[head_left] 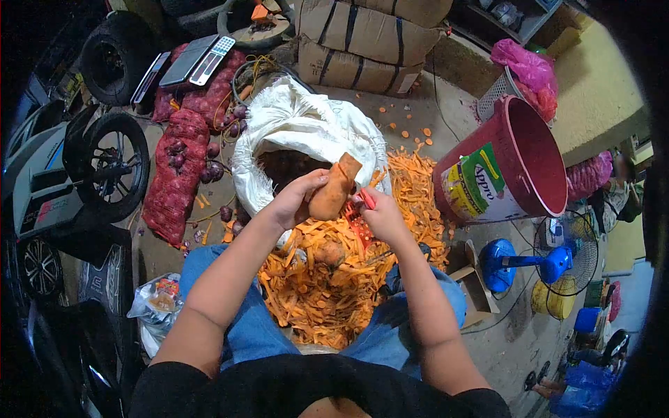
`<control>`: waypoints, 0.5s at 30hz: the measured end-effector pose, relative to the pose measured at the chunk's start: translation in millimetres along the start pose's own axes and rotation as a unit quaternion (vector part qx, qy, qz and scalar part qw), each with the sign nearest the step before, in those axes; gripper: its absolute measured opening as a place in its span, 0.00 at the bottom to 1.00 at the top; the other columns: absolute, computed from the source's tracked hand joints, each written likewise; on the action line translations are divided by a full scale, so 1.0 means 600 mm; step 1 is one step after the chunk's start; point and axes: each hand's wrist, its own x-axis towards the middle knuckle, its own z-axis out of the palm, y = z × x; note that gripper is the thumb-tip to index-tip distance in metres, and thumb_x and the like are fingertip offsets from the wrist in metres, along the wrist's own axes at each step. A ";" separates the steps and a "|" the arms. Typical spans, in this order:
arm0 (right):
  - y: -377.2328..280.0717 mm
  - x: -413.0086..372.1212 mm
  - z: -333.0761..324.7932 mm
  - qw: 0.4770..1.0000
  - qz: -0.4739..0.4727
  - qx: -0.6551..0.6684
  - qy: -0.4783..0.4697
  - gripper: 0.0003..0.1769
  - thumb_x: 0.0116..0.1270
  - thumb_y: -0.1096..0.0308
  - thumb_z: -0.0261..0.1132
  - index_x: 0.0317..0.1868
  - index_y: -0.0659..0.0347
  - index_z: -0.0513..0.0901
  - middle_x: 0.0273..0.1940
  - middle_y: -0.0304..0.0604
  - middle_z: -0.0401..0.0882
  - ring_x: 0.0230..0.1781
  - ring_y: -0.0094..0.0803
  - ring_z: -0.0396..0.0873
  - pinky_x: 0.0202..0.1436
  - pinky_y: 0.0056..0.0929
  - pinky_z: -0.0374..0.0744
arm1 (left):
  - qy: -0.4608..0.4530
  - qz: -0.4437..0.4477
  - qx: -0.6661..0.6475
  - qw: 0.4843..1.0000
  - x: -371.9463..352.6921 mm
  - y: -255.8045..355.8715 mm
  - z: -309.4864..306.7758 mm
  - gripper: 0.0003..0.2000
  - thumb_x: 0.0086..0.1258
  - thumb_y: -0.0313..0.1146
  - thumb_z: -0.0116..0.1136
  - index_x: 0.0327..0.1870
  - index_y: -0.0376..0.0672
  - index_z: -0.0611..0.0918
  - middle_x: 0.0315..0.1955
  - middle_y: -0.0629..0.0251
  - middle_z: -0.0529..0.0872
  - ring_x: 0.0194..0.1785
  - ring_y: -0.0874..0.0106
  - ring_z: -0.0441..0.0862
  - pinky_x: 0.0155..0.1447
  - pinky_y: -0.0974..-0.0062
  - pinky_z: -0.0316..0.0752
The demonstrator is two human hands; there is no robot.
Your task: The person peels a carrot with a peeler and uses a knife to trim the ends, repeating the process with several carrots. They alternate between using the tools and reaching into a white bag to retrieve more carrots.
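Observation:
My left hand (295, 200) is wrapped round a thick carrot (330, 196), tilted with its cut end up. Tan skin covers much of it. Close on its right, my right hand (385, 219) grips a peeler with a red handle (366, 200); its blade is hard to make out. Below both hands, a heap of orange peelings (320, 299) lies between my knees, with another roundish carrot piece (329, 253) on it. Something red and perforated (359, 227) pokes out of the heap under my right hand. An open white woven sack (306, 111) stands just beyond, its inside dark.
A large red bucket (498, 160) leans at the right, near a blue fan (519, 263) and a cardboard box (476, 291). Net sacks of red onions (178, 174) lie left, with a scale (191, 61) on top. A motorbike wheel (111, 167) flanks them. Strapped cartons (369, 49) stand behind.

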 end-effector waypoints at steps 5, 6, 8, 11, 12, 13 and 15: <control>0.018 0.004 0.012 1.000 0.006 -0.001 -0.013 0.08 0.54 0.67 0.56 0.31 0.62 0.74 0.24 0.52 0.74 0.26 0.46 0.73 0.29 0.35 0.70 | -0.009 -0.007 0.043 0.999 -0.008 0.009 0.012 0.20 0.55 0.37 0.55 0.46 0.39 0.67 0.37 0.65 0.74 0.41 0.78 0.73 0.44 0.80 0.70; 0.028 0.006 0.016 1.000 0.007 -0.001 -0.013 0.08 0.54 0.67 0.56 0.31 0.62 0.74 0.24 0.52 0.74 0.26 0.46 0.73 0.29 0.35 0.70 | -0.008 -0.008 0.043 0.999 -0.009 0.008 0.014 0.20 0.55 0.37 0.55 0.46 0.39 0.67 0.37 0.65 0.74 0.41 0.78 0.73 0.44 0.80 0.70; 0.046 0.011 0.022 1.000 -0.016 0.023 -0.005 0.08 0.51 0.69 0.55 0.31 0.62 0.74 0.25 0.53 0.74 0.27 0.46 0.73 0.30 0.35 0.69 | 0.008 0.061 0.179 0.982 -0.009 0.004 0.020 0.23 0.49 0.34 0.61 0.45 0.39 0.67 0.37 0.66 0.73 0.41 0.79 0.72 0.44 0.81 0.69; 0.016 0.001 0.016 1.000 0.012 0.014 -0.008 0.08 0.49 0.71 0.55 0.32 0.62 0.74 0.25 0.53 0.74 0.27 0.46 0.73 0.30 0.34 0.70 | 0.066 0.081 0.255 0.961 0.000 -0.003 0.015 0.25 0.45 0.28 0.63 0.46 0.39 0.66 0.38 0.66 0.72 0.42 0.79 0.70 0.47 0.81 0.66; 0.017 -0.001 0.019 1.000 0.013 0.014 -0.008 0.08 0.49 0.71 0.55 0.32 0.62 0.74 0.25 0.53 0.74 0.27 0.46 0.73 0.30 0.34 0.70 | 0.066 0.081 0.255 0.961 0.002 -0.006 0.012 0.25 0.45 0.28 0.63 0.46 0.39 0.66 0.38 0.66 0.72 0.42 0.79 0.70 0.47 0.81 0.66; 0.018 -0.002 0.021 1.000 0.014 0.020 -0.007 0.09 0.49 0.71 0.54 0.32 0.62 0.74 0.25 0.53 0.74 0.27 0.45 0.73 0.30 0.34 0.70 | 0.075 0.112 0.291 0.947 0.004 -0.009 0.010 0.25 0.46 0.30 0.63 0.46 0.39 0.67 0.38 0.66 0.72 0.42 0.79 0.70 0.47 0.81 0.66; 0.022 -0.002 0.026 1.000 0.015 0.026 -0.007 0.09 0.49 0.71 0.54 0.32 0.62 0.74 0.25 0.53 0.74 0.27 0.45 0.73 0.30 0.34 0.70 | 0.083 0.141 0.326 0.931 0.003 -0.011 0.012 0.25 0.46 0.31 0.64 0.46 0.38 0.67 0.38 0.66 0.72 0.42 0.78 0.70 0.47 0.80 0.66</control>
